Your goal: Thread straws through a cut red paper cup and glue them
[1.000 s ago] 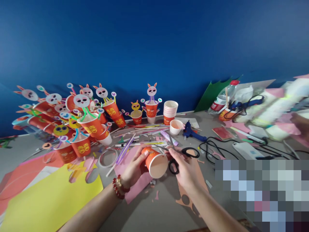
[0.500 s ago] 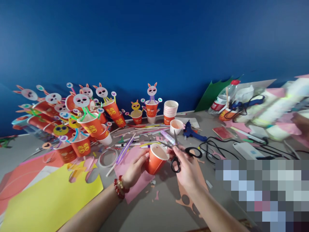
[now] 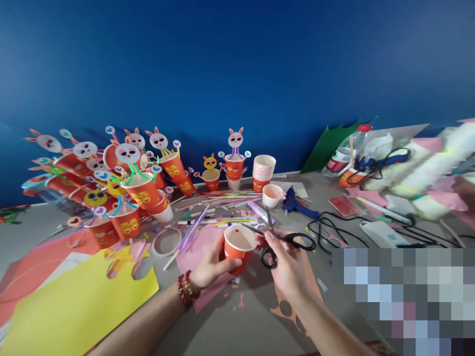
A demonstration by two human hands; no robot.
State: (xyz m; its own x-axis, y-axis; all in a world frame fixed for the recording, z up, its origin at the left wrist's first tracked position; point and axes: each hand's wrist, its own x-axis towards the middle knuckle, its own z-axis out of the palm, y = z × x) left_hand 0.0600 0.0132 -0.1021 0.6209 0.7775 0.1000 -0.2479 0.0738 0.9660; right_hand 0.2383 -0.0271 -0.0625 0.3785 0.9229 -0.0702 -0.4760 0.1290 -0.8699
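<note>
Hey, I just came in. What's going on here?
Someone's left hand grips an orange-red paper cup, its white-rimmed end tilted up. Their right hand holds black-handled metal scissors, blades spread beside the cup; whether they touch is unclear. Off to the left stand other orange-red cups with paper rabbit faces, near a large yellow paper sheet.

- Bare worktop opens between the forearms, below the held cup, with small paper scraps on it.
- The scissors, blades spread, crowd the cup's right side.
- Straws and the cup stack bar the way ahead.
- Rabbit-faced cups block the left.
- Rightward, the glue gun and black cables obstruct.
</note>
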